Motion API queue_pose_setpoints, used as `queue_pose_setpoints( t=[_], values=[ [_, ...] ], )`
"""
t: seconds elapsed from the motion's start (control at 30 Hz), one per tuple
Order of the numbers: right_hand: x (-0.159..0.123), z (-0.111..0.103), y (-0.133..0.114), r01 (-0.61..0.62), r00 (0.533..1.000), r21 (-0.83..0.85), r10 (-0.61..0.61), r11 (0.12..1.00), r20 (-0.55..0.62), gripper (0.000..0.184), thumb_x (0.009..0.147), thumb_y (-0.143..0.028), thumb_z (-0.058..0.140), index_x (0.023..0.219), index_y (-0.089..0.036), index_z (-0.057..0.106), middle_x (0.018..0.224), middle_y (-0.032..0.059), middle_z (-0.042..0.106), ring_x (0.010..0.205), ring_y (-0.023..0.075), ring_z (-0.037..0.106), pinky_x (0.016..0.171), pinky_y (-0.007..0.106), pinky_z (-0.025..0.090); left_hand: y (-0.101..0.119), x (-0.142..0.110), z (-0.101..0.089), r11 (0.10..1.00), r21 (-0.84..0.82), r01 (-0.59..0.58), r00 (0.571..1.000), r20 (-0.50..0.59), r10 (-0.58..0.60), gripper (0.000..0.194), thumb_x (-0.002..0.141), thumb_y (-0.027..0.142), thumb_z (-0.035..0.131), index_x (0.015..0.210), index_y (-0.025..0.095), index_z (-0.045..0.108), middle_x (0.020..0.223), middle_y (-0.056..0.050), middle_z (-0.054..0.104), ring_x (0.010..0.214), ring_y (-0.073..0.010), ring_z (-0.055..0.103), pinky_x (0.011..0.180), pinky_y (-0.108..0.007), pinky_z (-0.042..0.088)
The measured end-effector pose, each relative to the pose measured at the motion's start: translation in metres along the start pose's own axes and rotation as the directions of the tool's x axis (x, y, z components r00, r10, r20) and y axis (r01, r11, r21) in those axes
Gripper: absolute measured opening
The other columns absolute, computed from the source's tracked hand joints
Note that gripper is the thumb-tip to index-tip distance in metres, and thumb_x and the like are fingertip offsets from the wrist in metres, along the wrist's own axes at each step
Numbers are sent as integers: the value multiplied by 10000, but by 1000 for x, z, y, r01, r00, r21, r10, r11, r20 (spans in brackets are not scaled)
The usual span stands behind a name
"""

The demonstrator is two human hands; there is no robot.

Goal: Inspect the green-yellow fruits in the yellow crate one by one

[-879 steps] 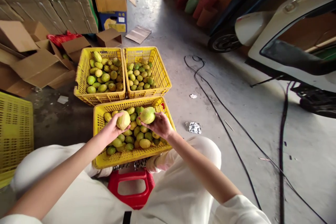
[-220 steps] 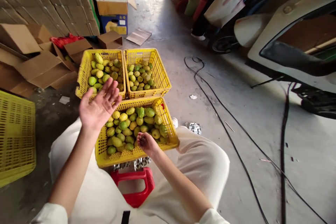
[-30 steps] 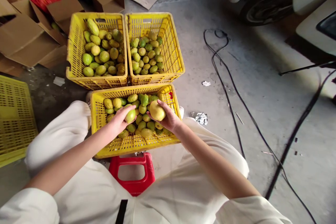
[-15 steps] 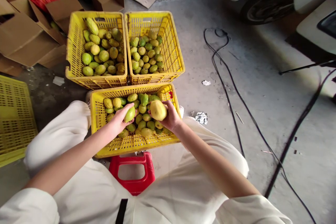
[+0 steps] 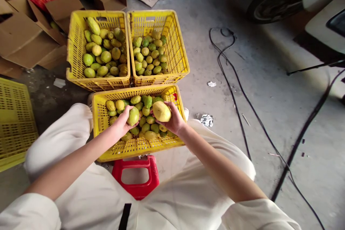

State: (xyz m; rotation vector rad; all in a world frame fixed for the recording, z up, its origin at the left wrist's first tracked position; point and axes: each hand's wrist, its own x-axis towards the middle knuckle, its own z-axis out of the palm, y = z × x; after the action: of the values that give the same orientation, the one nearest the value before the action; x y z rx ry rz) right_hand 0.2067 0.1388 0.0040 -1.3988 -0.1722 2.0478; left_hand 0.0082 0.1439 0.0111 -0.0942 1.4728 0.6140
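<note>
My left hand is closed around a green fruit just above the near yellow crate, which holds several green and yellow fruits. My right hand grips a larger yellow fruit over the same crate's right side. Both fruits are lifted slightly off the pile. Beyond it stand two more yellow crates side by side: the left crate with larger fruits, the right crate with smaller ones.
A red stool sits between my knees under the near crate. Open cardboard boxes lie at the left, another yellow crate at far left. Black cables run over the concrete floor; a vehicle wheel is at top right.
Both hands have raised their fruits a little and turned them; the left hand's green fruit now stands more upright. The crates have not moved.
</note>
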Motion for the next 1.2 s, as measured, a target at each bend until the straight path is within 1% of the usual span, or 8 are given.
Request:
queue_pose_setpoints(
  t=[0.13, 0.3, 0.43, 0.53, 0.77, 0.9, 1.03, 1.2],
  values=[
    [-1, 2, -1, 6, 1000, -14, -6, 1000, -2, 263, 817, -475, 572, 973, -291, 678, 799, 28, 778, 867, 281, 759, 703, 403, 608, 2, 0, -1, 997, -58, 54, 998, 43, -51, 170, 1001, 334, 533, 964, 212, 645, 870, -80, 696, 872, -206, 751, 626, -249, 628],
    [-3, 6, -1, -3, 1000, 29, 3, 1000, 16, 329, 765, -488, 652, 1031, -297, 673, 828, 26, 773, 926, 323, 769, 826, 500, 634, 1, 0, -1, 995, -93, 28, 1000, 7, -27, 140, 979, 334, 607, 920, 208, 627, 794, -35, 641, 665, -164, 676, 586, -270, 619],
    [-3, 5, 2, 40, 999, 26, -40, 999, 5, 304, 789, -461, 771, 994, -275, 645, 857, 1, 757, 802, 243, 762, 833, 441, 654, -1, -1, 0, 997, -30, -71, 997, 5, 71, 142, 876, 225, 779, 893, 207, 639, 745, -11, 642, 636, -134, 635, 588, -232, 611],
    [0, 2, 5, 63, 997, 33, -64, 997, 30, 300, 802, -388, 801, 1015, -253, 638, 920, 12, 757, 779, 210, 755, 817, 396, 661, -1, -3, 2, 995, 12, -96, 995, 8, 95, 162, 847, 199, 806, 901, 225, 655, 762, -27, 672, 664, -151, 653, 554, -222, 591],
    [6, -1, 6, 11, 1000, 22, -11, 1000, 3, 261, 830, -486, 670, 968, -267, 631, 831, 31, 747, 935, 276, 760, 819, 401, 639, -1, -3, 2, 998, 24, -66, 996, -57, 67, 129, 930, 268, 699, 851, 225, 608, 724, -5, 622, 635, -151, 643, 549, -231, 583],
    [6, 1, 5, 52, 998, 8, -52, 999, 22, 228, 803, -482, 614, 883, -270, 645, 788, 26, 739, 1009, 275, 743, 902, 384, 620, 0, 0, 0, 999, -38, 23, 1000, 14, -23, 171, 998, 320, 559, 895, 218, 649, 702, -33, 633, 599, -165, 652, 501, -241, 572],
    [5, 3, 4, 28, 999, 29, -28, 999, 24, 202, 802, -460, 615, 889, -280, 647, 811, 20, 743, 962, 275, 744, 885, 416, 638, 0, 1, -1, 997, -41, 70, 997, 20, -69, 223, 1017, 287, 469, 934, 228, 668, 732, -58, 665, 672, -193, 711, 552, -272, 608],
    [4, 3, 4, 15, 999, 62, -13, 998, -37, 238, 862, -455, 725, 980, -270, 633, 873, -1, 749, 757, 209, 740, 742, 368, 665, -1, 2, 0, 997, -63, 54, 998, 28, -53, 224, 1032, 313, 517, 884, 197, 638, 721, -54, 666, 617, -178, 697, 533, -273, 608]
  ],
)
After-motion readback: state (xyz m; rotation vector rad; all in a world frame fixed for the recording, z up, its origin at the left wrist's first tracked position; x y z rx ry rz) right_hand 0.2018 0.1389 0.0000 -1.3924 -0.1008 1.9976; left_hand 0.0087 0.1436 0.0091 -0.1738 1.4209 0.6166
